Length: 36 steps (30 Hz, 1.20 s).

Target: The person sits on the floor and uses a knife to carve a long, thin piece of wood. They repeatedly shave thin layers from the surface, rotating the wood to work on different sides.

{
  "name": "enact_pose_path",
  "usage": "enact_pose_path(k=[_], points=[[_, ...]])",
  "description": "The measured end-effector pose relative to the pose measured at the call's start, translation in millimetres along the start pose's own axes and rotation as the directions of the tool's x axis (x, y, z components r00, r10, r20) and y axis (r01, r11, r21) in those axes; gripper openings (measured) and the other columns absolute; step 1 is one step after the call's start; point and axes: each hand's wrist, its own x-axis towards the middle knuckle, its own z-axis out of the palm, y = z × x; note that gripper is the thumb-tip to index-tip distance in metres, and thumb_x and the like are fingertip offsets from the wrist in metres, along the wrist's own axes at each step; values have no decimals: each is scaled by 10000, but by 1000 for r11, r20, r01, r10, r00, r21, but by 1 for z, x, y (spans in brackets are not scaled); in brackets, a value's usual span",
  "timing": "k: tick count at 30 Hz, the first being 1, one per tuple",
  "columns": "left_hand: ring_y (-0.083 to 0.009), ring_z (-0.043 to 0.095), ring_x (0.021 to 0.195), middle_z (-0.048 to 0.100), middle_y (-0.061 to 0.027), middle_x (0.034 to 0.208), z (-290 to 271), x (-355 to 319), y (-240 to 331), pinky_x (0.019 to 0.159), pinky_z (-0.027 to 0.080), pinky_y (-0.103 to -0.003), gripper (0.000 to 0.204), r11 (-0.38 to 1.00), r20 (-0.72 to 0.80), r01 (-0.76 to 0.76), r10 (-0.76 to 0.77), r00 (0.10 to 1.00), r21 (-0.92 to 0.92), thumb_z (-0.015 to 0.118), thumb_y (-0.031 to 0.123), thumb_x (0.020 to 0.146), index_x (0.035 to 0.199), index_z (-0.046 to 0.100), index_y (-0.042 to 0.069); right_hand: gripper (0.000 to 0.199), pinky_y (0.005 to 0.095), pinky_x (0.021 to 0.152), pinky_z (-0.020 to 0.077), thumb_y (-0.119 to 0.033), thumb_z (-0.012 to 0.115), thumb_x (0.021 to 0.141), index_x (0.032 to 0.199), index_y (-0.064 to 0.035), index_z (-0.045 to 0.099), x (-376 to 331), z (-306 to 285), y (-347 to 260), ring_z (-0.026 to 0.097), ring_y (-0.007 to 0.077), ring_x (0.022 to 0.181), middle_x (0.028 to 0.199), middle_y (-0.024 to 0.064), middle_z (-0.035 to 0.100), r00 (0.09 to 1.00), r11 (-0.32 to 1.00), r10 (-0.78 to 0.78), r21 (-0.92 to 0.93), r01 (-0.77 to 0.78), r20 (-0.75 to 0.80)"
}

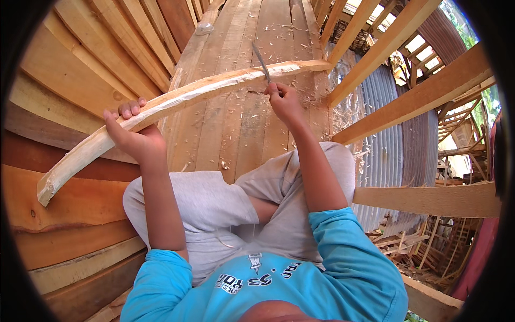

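A long pale strip of wood (188,97), slightly curved in this view, lies across in front of me, from the lower left to the railing posts at the upper right. My left hand (135,131) is wrapped round it left of its middle, thumb on one side and fingers on the other. In my right hand (282,101) is the handle end of a knife (262,62), closed inside my fingers. Its thin grey blade points away from me and crosses the strip near its far right part. The handle is mostly hidden by my fingers.
Wood shavings (224,165) are scattered over the plank floor (206,145). Stacked boards (80,196) rise at my left. Slanting wooden posts (386,115) stand at my right, with corrugated metal sheets (383,155) beyond and below. A small clear plastic item (204,28) sits on the far floor.
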Motion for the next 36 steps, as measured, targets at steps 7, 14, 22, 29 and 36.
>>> enact_pose_path(k=[7,14,22,29,36], points=[[-170,447,826,428,-9,805,-22,9,-8,908,380,-366,230,999,372,-18,34,927,-46,609,125,786,986,494,131,459,386,606,402,-324,422,1014,772,23,600,-2,5,-8,519,231,600,635,126,550,996,986,86,-141,-85,-1],[-107,449,711,407,43,697,-37,27,-13,815,410,-325,85,968,535,144,-12,845,-206,568,122,823,847,492,152,471,477,642,426,-312,400,1007,756,53,562,-14,21,-39,570,405,655,665,245,569,999,986,36,-162,-36,-6],[-124,442,716,391,23,700,6,3,1,838,435,-352,185,995,-11,84,-85,996,-44,593,152,876,790,431,133,514,480,635,436,-403,482,982,792,61,596,-30,30,-62,613,393,689,681,250,597,999,989,-9,-146,15,45],[-174,479,829,428,-17,785,20,-6,8,922,453,-390,228,992,-47,107,-104,993,69,614,200,917,817,431,109,584,381,569,420,-524,628,893,801,52,635,-15,28,-48,549,192,605,653,86,604,998,997,-57,42,58,-20],[-166,463,930,439,8,913,6,-4,7,994,398,-400,428,999,314,26,-32,949,23,712,371,858,1073,507,63,517,271,497,340,-498,668,884,633,-58,567,-4,16,-53,403,63,549,571,-50,452,991,951,135,277,-137,27]])
